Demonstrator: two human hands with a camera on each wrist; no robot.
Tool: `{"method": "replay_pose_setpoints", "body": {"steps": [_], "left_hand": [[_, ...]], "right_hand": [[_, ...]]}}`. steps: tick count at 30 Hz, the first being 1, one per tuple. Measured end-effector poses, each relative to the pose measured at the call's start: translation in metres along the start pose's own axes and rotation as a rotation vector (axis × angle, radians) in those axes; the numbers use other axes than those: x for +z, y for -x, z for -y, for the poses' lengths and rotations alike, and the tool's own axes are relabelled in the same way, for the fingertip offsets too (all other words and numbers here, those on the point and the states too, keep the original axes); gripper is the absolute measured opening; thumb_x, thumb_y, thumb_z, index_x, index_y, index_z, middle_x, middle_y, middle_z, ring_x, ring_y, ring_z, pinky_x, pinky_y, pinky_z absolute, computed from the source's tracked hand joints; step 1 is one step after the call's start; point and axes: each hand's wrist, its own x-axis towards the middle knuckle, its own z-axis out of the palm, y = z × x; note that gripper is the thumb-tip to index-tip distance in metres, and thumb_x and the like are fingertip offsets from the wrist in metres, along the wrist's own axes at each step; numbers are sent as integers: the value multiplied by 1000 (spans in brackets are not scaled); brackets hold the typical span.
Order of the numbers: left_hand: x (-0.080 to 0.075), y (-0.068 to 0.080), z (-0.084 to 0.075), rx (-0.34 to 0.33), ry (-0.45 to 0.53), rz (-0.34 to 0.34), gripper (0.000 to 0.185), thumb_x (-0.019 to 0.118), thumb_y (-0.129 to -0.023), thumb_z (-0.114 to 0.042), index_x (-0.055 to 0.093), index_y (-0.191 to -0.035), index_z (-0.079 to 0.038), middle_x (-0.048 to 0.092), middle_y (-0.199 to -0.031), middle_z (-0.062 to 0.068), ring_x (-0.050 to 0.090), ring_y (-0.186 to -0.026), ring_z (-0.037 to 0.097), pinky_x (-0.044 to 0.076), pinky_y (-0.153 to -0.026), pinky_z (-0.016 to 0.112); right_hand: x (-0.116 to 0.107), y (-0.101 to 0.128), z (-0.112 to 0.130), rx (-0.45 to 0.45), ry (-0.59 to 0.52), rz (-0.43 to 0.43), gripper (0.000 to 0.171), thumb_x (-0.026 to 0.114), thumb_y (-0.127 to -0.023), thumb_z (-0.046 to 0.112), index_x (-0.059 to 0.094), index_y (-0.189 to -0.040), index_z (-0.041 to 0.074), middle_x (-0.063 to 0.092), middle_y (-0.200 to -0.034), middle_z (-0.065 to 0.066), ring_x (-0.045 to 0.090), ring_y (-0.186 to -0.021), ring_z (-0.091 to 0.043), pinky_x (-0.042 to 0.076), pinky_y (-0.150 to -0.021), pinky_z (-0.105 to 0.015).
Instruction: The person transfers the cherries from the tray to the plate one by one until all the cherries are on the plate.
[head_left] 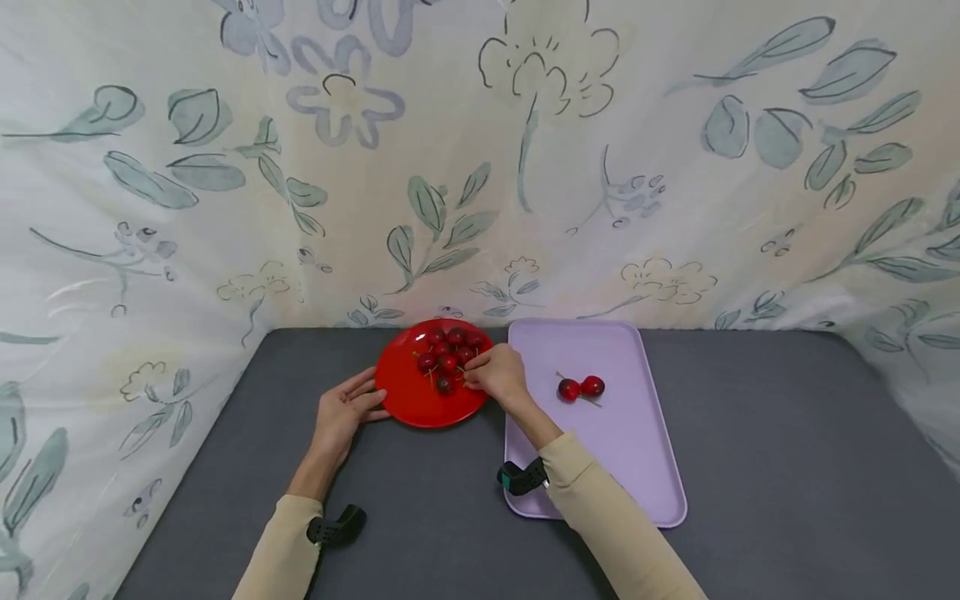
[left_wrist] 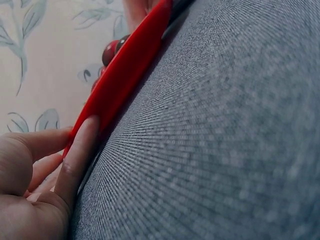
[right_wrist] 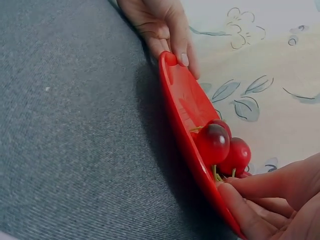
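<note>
A red plate (head_left: 408, 400) bears a heap of dark red cherries (head_left: 447, 362), some with green stems. My left hand (head_left: 341, 414) grips the plate's left rim, thumb on top and fingers underneath. In the left wrist view the plate (left_wrist: 117, 82) looks tilted against the grey cloth. Over the plate's right side, my right hand (head_left: 498, 374) pinches at a cherry stem. The right wrist view has its thumb and fingertip (right_wrist: 231, 192) together at the stems, just below a dark cherry (right_wrist: 214, 144). Two cherries (head_left: 581, 388) with stems lie together on the lilac tray (head_left: 615, 450).
The tray stands just right of the plate, and my right forearm (head_left: 600, 492) crosses its lower left part. Grey cloth (head_left: 787, 450) covers the table. A curtain with painted flowers and leaves (head_left: 442, 225) hangs behind the table's back edge.
</note>
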Motion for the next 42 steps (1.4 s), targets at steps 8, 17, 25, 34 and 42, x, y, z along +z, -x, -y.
{"method": "replay_pose_setpoints", "body": {"steps": [8,17,25,34,42], "left_hand": [[0,1,0,3,-2,10,54,63,-96,-8,44,-146,-4,52,-138,23,70,-94,13,60,-79,33],[0,2,0,15,-1,11,54,63,-96,-9,44,-146,-4,53,-138,23,70,-95,13,60,-79,33],[-1,2,2,27,-3,6,54,63,-96,-9,44,-146,-4,53,-138,23,70,-93,13,60,-78,33],[2,1,5,5,7,-2,55,64,-95,-6,44,-146,-4,53,-137,23,70,-95,13,60,-79,35],[-2,-1,5,2,9,1,55,64,-95,-8,44,-146,-4,52,-139,22,70,-94,13,60,-77,34]], "right_hand": [[1,2,1,-23,79,-11,9,69,-86,-1,76,-87,-7,73,-77,-16,72,-63,-19,58,-56,-21],[-7,5,3,-66,198,-43,10,71,-87,5,79,-87,-1,74,-75,-9,70,-62,-13,58,-57,-21],[-31,16,13,-137,173,-23,12,75,-86,8,78,-93,-1,74,-78,-10,71,-64,-17,58,-58,-23],[-96,40,2,-172,266,25,18,76,-86,12,77,-98,-1,74,-83,-11,70,-67,-18,54,-56,-24],[-171,58,-31,-8,311,102,23,73,-89,13,74,-100,-7,74,-86,-16,71,-74,-25,61,-69,-37]]}}
